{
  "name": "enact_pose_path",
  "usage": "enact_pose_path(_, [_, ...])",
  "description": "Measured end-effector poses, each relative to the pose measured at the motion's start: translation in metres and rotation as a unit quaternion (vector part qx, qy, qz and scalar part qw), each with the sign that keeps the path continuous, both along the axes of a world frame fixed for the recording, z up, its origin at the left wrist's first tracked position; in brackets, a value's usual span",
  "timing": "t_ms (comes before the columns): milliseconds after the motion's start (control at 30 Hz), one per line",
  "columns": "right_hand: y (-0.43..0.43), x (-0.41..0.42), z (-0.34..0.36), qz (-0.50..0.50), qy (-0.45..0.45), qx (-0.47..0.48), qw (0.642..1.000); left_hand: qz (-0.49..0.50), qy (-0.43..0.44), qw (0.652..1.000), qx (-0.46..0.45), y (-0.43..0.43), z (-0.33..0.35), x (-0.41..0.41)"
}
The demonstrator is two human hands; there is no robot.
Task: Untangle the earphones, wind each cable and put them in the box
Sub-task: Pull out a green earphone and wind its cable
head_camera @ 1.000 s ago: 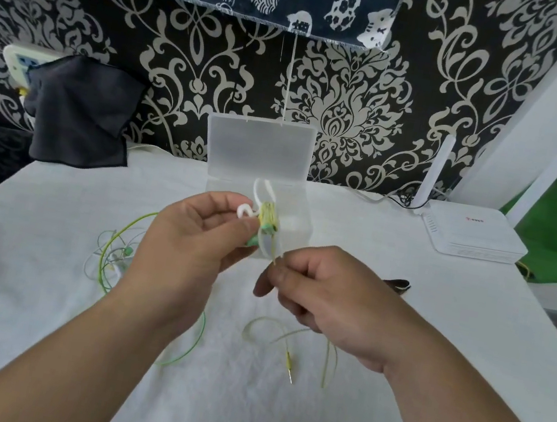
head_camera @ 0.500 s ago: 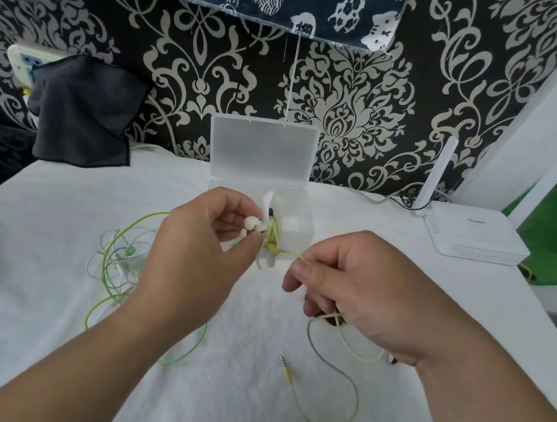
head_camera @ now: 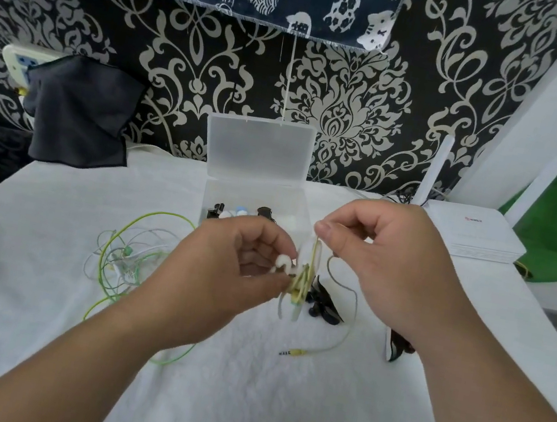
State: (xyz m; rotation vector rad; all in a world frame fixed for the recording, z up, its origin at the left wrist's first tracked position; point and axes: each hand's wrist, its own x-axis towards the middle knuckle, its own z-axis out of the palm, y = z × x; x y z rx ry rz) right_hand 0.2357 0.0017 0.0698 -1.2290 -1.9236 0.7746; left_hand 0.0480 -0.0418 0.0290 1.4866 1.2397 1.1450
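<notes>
At centre frame the left hand [head_camera: 233, 270] pinches a coil [head_camera: 301, 283] of yellow earphone cable; the right hand [head_camera: 382, 266] pinches the loose strand [head_camera: 314, 254] above. The cable looks light, limp and springy, so gripping the coil's waist should stop it unwinding. The open box [head_camera: 301, 207] sits just behind.

The bundle of pale yellow-green earphone cable [head_camera: 299, 283] is blurred between the fingers [head_camera: 326, 228]. Small items [head_camera: 240, 211] in the clear plastic box [head_camera: 293, 202] are partly hidden by the left hand [head_camera: 221, 275]; a black-and-white object [head_camera: 392, 347] is largely covered by the right hand [head_camera: 389, 267].
</notes>
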Motion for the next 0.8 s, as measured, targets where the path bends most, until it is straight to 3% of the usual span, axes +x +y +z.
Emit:
enact_pose_path(67, [0.002, 0.001, -0.001, -0.010, 0.049, -0.057, 0.997, -0.018, -0.075, 0.997, -0.019, 0.000, 0.000, -0.002])
enact_pose_path(167, [0.004, -0.003, -0.010, -0.001, 0.033, -0.143, 0.989, -0.027, -0.170, 0.985, -0.016, 0.001, 0.001, -0.002])
enact_pose_path(433, [-0.006, -0.018, -0.022, 0.121, 0.071, -0.283, 0.949, 0.023, -0.363, 0.929, -0.064, 0.003, 0.007, -0.002])
enact_pose_path(600, [-0.004, -0.016, -0.022, 0.128, 0.161, -0.340, 0.918, 0.087, -0.399, 0.911, -0.062, 0.006, 0.014, -0.006])
enact_pose_path(800, [0.006, -0.002, -0.026, 0.035, 0.146, -0.378, 0.913, 0.200, -0.442, 0.873, -0.058, 0.012, 0.015, -0.020])
